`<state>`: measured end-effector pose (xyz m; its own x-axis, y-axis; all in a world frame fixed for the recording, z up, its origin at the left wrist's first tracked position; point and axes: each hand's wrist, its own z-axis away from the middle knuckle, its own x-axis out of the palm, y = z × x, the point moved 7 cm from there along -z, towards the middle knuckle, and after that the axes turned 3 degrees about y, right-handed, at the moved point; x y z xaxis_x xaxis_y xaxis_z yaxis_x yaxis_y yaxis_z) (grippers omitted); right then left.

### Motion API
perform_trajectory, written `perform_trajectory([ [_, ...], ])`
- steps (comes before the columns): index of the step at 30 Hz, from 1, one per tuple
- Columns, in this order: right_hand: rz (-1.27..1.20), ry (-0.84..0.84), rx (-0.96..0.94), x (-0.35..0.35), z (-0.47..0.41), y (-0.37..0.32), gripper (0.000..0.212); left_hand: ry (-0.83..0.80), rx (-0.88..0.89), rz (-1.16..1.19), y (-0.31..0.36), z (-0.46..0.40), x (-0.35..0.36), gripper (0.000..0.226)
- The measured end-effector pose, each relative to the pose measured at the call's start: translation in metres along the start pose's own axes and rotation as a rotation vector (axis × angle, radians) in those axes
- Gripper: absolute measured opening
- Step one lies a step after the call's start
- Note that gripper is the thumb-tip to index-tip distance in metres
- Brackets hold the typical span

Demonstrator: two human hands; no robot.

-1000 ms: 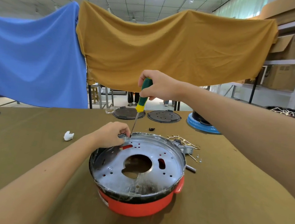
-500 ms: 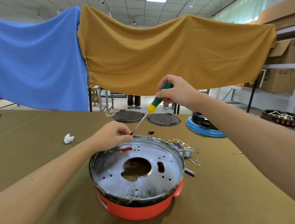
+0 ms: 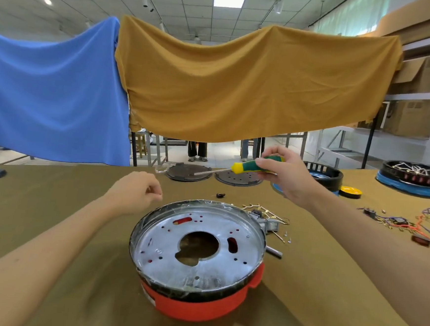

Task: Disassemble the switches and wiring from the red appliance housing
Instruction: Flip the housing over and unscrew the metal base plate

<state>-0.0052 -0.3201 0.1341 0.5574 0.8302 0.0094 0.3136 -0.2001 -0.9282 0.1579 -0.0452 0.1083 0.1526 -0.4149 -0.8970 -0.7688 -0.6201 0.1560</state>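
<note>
The red appliance housing (image 3: pixel 197 308) stands on the olive table in front of me, a silver perforated plate (image 3: pixel 197 238) with a large centre hole on top of it. My right hand (image 3: pixel 287 173) grips a green-and-yellow screwdriver (image 3: pixel 254 166) above and behind the housing, its shaft lying level and pointing left. My left hand (image 3: pixel 135 191) hovers left of the rim with fingertips pinched together; anything between them is too small to see. Loose brass terminals and a grey switch part (image 3: pixel 268 218) lie by the rim's far right.
Two dark round plates (image 3: pixel 187 172) lie at the table's far edge. Black and blue appliance bases (image 3: pixel 321 176) and a yellow tape roll (image 3: pixel 350 191) stand at the right. Coloured wires (image 3: pixel 409 225) lie far right. A small grey metal piece (image 3: pixel 274 251) rests beside the housing.
My right hand lifted the screwdriver off the housing's far-left rim and swung it up and right to lie level. My left hand drew back left from the rim.
</note>
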Motion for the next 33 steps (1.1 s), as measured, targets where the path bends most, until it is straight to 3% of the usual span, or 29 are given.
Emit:
perform_trajectory([
  [4,-0.207,0.1,0.277,-0.017,0.012,0.023,0.017,-0.02,-0.018,0.375,0.006,0.011,0.0,0.008],
  [8,-0.518,0.103,0.486,0.009,0.038,0.047,0.028,-0.057,-0.154,0.777,0.031,0.013,0.008,0.017],
  [11,-0.65,-0.069,0.515,0.035,0.056,0.041,0.028,-0.194,-0.226,1.053,0.055,0.016,0.019,0.023],
  [13,-0.604,-0.237,0.483,0.051,0.065,0.032,0.036,-0.264,-0.232,1.184,0.068,0.018,0.023,0.026],
  [15,-0.477,-0.331,0.427,0.065,0.072,0.026,0.03,-0.31,-0.241,1.266,0.077,0.019,0.026,0.032],
  [20,-0.167,-0.222,0.206,0.076,0.072,0.016,0.022,-0.385,-0.244,1.333,0.096,0.021,0.032,0.033],
  [24,-0.042,-0.246,0.096,0.078,0.077,0.012,0.021,-0.393,-0.214,1.345,0.104,0.021,0.034,0.03],
  [27,0.06,-0.257,0.022,0.076,0.081,0.008,0.013,-0.388,-0.219,1.329,0.105,0.023,0.035,0.045],
  [33,0.152,-0.144,-0.022,0.055,0.078,0.006,0.004,-0.348,-0.116,0.977,0.108,0.029,0.035,0.055],
])
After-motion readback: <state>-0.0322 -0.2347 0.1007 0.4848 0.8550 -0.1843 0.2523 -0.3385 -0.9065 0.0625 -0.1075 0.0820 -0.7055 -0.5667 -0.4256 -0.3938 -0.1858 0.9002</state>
